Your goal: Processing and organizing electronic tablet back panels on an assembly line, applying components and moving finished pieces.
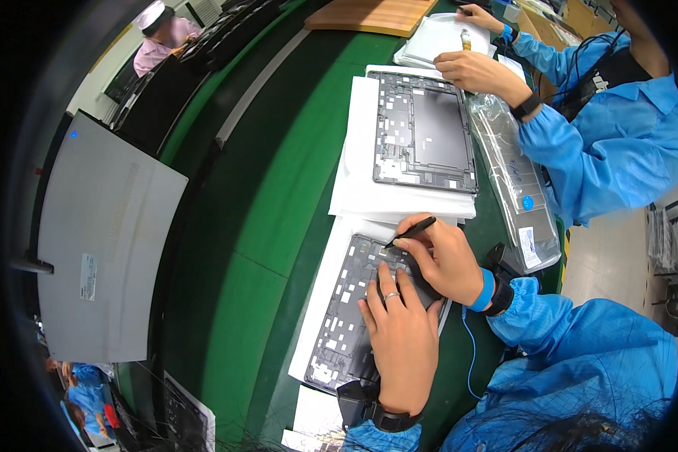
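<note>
A dark tablet-sized frame [346, 301], dotted with small white and metallic patches, lies on white sheets in front of me. My left hand [404, 339] rests flat on its right part, fingers stretched out, a ring on one of them. My right hand [448, 264] is closed in a pinch around a slim black pointed tool [416, 232], perhaps a pen or tweezers. The tool's tip points down at the frame's far edge; whether it touches cannot be made out. My left palm and fingers cover part of the frame.
Beyond, a second dark frame [422, 135] lies on white sheets [358, 158]. A clear plastic bag [516, 188] holds flat parts beside it. A co-worker in a blue sleeve [580, 151] works at the far right. A grey panel [109, 241] stands left. A blue cord [472, 354] trails from my right wrist.
</note>
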Demonstrator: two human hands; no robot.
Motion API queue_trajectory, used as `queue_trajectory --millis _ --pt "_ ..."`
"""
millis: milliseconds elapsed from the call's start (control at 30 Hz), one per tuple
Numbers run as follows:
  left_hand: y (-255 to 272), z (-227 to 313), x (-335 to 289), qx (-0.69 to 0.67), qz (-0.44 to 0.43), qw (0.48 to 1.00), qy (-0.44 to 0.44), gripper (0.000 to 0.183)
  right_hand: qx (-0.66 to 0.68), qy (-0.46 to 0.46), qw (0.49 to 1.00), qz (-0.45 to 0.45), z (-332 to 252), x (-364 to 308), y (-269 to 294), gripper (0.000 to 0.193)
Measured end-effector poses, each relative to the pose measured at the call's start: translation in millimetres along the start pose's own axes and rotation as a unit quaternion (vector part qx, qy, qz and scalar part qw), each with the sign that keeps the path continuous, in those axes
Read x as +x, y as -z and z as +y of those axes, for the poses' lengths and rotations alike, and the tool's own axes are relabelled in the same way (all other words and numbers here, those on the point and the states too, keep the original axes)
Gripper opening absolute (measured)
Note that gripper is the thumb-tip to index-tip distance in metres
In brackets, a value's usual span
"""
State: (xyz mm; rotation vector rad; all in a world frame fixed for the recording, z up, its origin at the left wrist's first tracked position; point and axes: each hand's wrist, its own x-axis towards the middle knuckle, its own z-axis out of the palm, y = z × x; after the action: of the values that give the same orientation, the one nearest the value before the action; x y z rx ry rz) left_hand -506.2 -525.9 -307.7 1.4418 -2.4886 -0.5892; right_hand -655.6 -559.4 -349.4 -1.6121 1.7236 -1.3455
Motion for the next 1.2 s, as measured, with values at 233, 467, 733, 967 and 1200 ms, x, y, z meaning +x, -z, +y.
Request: queue_trajectory --millis 233,467,733,967,1200 --pt "-10.7 2.2 11.0 0.045 0.051 0.998 -0.005 0.072 0.001 -0.013 1.0 0.006 2.5 -0.5 0.6 0.015" --pt "-12.6 -4.1 18.2 0.073 0.059 0.996 0.003 0.071 0.07 -0.013 0.997 0.013 -6.0 -1.0 0.5 0.018" --pt "54.3 -66.1 -18.3 -0.025 0.117 0.983 0.142 0.048 0.125 -0.013 0.989 0.079 5.7 -0.2 4.1 0.016" --pt "46.2 -116.4 -71.6 -0.013 0.137 0.97 0.202 0.014 0.157 -0.032 0.985 0.071 7.7 -3.6 -4.5 0.015" --pt "77.1 -112.0 -94.0 -0.274 0.111 0.891 0.344 0.017 0.361 -0.08 0.926 0.084 5.8 -19.7 -31.1 0.019"
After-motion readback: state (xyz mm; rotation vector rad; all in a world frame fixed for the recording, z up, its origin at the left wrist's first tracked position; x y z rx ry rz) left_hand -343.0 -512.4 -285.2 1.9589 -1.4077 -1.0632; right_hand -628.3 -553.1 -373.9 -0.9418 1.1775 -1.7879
